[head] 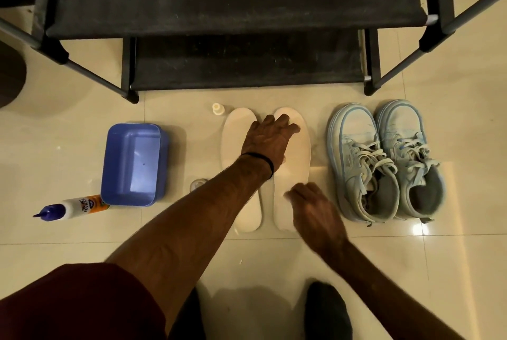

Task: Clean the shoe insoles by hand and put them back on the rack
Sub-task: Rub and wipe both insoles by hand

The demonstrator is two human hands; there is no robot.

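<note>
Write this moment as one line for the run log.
left hand: across both insoles | right hand: on right insole heel | left insole: on floor | rack: no insoles

Blue tub (pixel 131 164), glue bottle (pixel 72 206) (lying flat)

bare forearms, hairy. a thin black band (pixel 260 160) rings the left wrist. a dark red sleeve (pixel 82 304) covers the left upper arm. dark fabric (pixel 327 312) below, possibly trousers, too dim to tell.
</note>
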